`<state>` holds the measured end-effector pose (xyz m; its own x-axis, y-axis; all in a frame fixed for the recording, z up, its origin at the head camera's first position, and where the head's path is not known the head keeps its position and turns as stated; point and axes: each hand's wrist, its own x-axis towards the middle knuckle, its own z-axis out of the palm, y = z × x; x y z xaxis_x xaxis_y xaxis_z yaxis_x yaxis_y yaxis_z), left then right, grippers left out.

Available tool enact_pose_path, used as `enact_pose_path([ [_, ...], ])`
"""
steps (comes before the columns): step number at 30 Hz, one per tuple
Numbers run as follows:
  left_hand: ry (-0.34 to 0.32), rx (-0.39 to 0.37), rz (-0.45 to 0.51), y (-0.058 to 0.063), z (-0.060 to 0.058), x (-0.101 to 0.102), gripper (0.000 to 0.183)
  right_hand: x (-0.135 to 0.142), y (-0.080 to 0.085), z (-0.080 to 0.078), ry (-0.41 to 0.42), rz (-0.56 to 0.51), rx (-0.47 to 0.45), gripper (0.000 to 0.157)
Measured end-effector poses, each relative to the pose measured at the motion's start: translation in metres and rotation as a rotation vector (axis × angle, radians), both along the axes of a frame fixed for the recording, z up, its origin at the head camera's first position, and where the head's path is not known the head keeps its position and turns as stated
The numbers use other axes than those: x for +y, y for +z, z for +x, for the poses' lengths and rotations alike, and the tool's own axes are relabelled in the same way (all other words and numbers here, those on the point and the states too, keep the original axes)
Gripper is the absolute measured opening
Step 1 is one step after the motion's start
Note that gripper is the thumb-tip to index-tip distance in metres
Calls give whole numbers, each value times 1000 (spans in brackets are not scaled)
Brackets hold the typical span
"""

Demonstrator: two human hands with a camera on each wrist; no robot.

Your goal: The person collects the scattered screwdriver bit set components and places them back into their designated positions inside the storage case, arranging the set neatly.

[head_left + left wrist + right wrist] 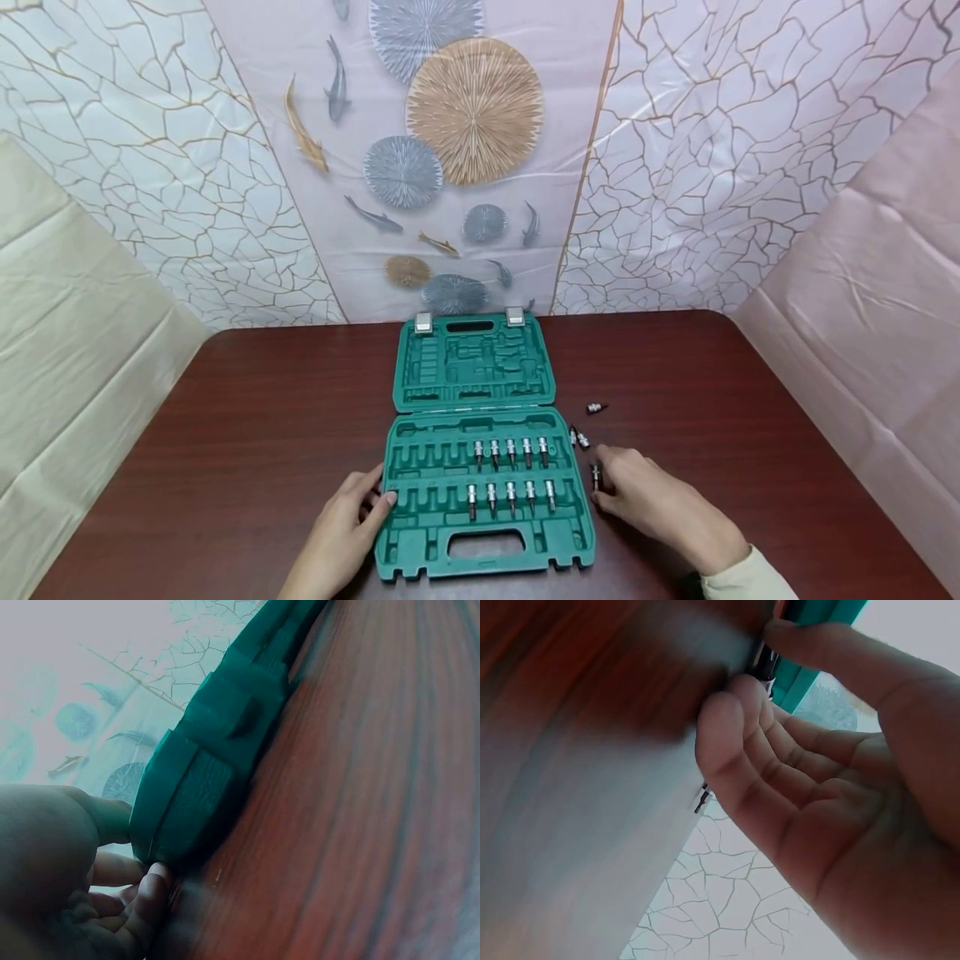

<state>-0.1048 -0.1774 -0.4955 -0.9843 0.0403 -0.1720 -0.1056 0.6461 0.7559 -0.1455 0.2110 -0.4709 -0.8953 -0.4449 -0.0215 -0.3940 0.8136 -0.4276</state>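
Observation:
A green plastic tool case [411, 521] lies unfolded on the table, with two rows of silver bit sockets [512, 496] in the right part of its lower half. My left hand [341, 525] grips the case's left edge, thumb on the rim; in the left wrist view its fingers [154, 889] curl against the case's side [191, 802]. Just right of the case, my right hand [652, 500] pinches a loose bit socket [596, 477] between thumb and fingertips. The right wrist view shows that bit socket's dark shaft [766, 661] at the fingertips, partly hidden.
Several more bit sockets lie loose right of the case, one pair [582, 439] near its edge and another [596, 407] farther back. The case's lid half [474, 398] lies open toward the patterned back wall [660, 208]. Dark wood table [285, 417] extends to either side.

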Motion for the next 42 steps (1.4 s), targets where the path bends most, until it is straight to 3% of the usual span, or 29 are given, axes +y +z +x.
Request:
enact_pose_path([
  [4,0,-7,0,-1,0,-1,56,-1,1,1,-2,5,46,26],
  [12,-1,-3,6,0,-1,-1,55,5,3,-7,99,-170,117,26],
  [18,-3,6,18,-1,-2,0,55,1,7,-8,100,-224,166,33],
  [23,-5,15,5,0,-2,1,55,-10,14,-6,101,-267,142,29],
  [29,-4,17,5,-1,-2,2,54,-26,20,-9,164,-283,136,28],
  [38,4,13,5,1,-1,1,55,-59,26,-14,186,-332,-6,29],
  [42,3,10,5,2,0,0,55,-74,27,-16,183,-328,-27,29],
])
